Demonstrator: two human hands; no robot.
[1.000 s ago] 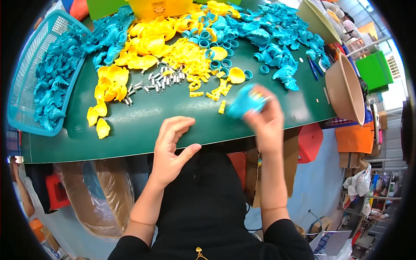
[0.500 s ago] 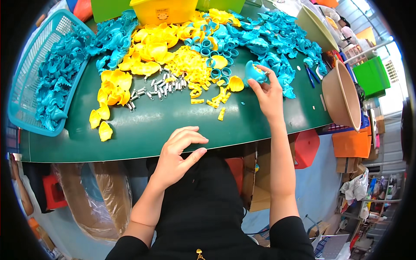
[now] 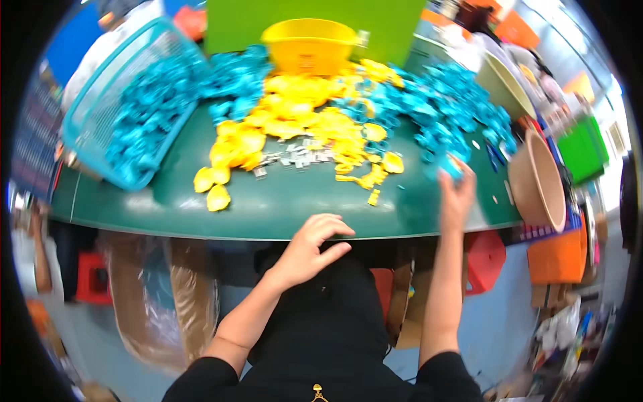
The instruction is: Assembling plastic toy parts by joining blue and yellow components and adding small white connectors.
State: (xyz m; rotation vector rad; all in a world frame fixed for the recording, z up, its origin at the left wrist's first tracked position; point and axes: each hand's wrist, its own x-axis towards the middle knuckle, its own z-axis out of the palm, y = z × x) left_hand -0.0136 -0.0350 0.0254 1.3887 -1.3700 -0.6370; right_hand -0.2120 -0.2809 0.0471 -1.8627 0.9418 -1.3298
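Note:
My right hand (image 3: 458, 204) is closed on a blue curved plastic piece (image 3: 443, 167), blurred, above the right part of the green table (image 3: 315, 211). Beyond it spreads a heap of similar blue plastic pieces (image 3: 462, 100). At the table's near edge my left hand (image 3: 309, 249) hovers with its fingers apart and nothing in them. Nearest to it on the tabletop are small silvery metal parts (image 3: 298, 155) and small yellow plastic pieces (image 3: 341, 137). Larger yellow shell-like pieces (image 3: 238, 142) lie to the left of these.
A blue mesh basket (image 3: 79, 144) full of blue pieces stands at the left. A yellow tub (image 3: 309, 47) sits at the back. To the right are a beige basin (image 3: 536, 181) on its side and blue-handled pliers (image 3: 495, 155). Below the table stands a red stool (image 3: 485, 261).
The whole view has shifted, so the table appears farther right. My right hand, still holding the blue piece, has come slightly right and nearer. My left hand stays open by the edge.

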